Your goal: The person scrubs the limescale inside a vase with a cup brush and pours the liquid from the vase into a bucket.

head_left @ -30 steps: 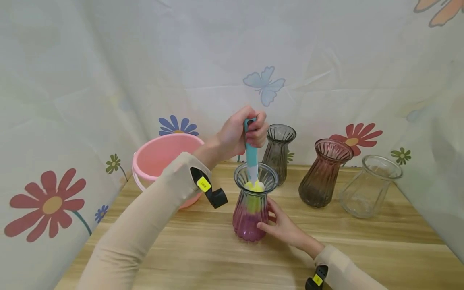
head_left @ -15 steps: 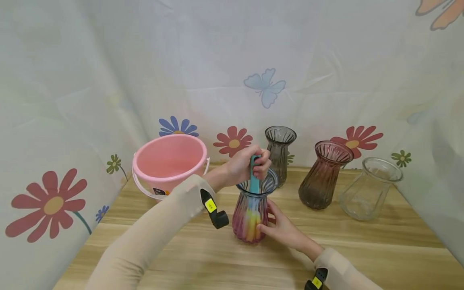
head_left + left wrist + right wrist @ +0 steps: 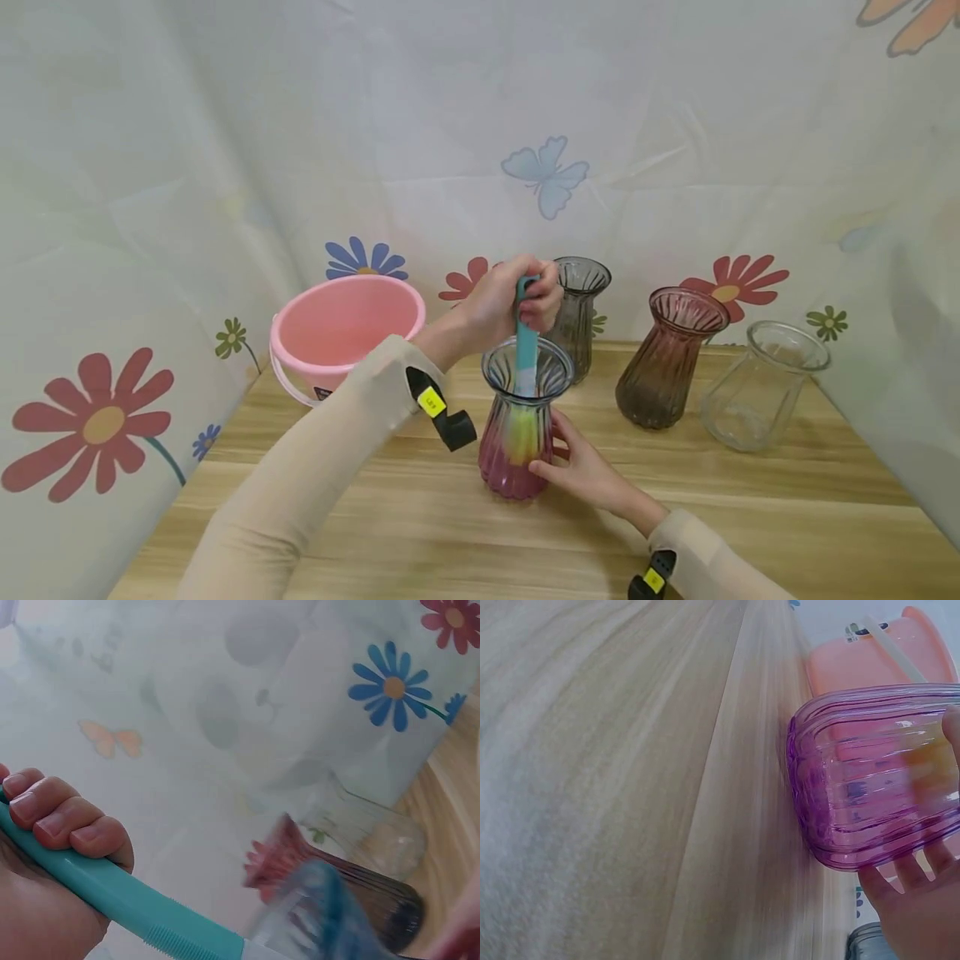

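Observation:
My left hand (image 3: 510,300) grips the teal handle of a sponge bottle brush (image 3: 527,350), held upright over the vase mouth. Through the glass shows its blurred yellow head, about halfway down inside. The ribbed glass vase (image 3: 498,454), bluish at the rim and pink-purple at the base, stands upright on the table. My right hand (image 3: 592,475) holds the vase low on its right side, thumb in front and fingers behind. In the left wrist view the curled fingers wrap the teal handle (image 3: 135,896). In the right wrist view fingers and thumb span the purple vase (image 3: 855,787).
A pink bucket (image 3: 296,362) stands at the back left, partly behind my left forearm. Behind and right of the vase stand a grey glass vase (image 3: 573,325), a red-brown one (image 3: 656,383) and a clear one (image 3: 750,408). A flower-printed sheet (image 3: 420,108) encloses the wooden table (image 3: 420,533).
My left hand pushed the brush down to the vase's bottom, then drew it partway up again. My right hand stays on the vase, which keeps its place.

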The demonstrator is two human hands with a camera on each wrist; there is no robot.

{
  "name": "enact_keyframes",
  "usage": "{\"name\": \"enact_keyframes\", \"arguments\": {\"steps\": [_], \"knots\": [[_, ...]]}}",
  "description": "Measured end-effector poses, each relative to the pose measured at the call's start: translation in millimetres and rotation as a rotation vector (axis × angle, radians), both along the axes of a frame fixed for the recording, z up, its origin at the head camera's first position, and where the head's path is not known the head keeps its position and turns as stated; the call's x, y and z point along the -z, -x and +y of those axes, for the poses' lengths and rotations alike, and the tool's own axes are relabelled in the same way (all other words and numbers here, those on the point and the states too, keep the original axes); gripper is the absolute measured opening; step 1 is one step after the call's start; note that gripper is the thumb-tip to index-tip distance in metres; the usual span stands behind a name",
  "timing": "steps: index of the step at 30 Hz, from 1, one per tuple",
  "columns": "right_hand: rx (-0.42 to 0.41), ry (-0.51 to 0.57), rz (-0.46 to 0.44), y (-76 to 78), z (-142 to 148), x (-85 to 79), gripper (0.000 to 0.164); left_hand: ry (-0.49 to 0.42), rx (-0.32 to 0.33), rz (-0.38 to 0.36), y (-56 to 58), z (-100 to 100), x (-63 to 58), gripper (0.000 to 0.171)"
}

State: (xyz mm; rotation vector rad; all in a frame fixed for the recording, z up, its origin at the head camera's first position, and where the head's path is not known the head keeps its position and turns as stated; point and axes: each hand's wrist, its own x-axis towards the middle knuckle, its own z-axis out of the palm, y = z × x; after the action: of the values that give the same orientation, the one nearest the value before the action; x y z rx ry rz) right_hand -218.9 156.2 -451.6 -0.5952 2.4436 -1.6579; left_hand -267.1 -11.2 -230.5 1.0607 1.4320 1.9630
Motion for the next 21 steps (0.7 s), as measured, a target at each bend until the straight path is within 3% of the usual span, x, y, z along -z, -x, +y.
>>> {"name": "enact_keyframes", "arguments": {"steps": [4,8,12,21], "knots": [[-0.003,0.002,-0.012,-0.4,-1,-1.7,0.079,-0.044,-0.04,0.05,-1.4,-3,-29.8,0.028],[-0.014,0.014,-0.023,-1.4,-2,-2.6,0.08,-0.057,-0.052,0.055,-2.0,-4,-44.2,0.029],[-0.008,0.021,-0.038,-2.5,-3,-2.6,0.08,-0.069,-0.051,0.038,-2.2,-5,-43.4,0.028],[0.024,0.0,-0.045,-2.4,-2,-4.2,0.081,-0.187,-0.049,-0.023,3.1,-14,-29.2,0.032]]}}
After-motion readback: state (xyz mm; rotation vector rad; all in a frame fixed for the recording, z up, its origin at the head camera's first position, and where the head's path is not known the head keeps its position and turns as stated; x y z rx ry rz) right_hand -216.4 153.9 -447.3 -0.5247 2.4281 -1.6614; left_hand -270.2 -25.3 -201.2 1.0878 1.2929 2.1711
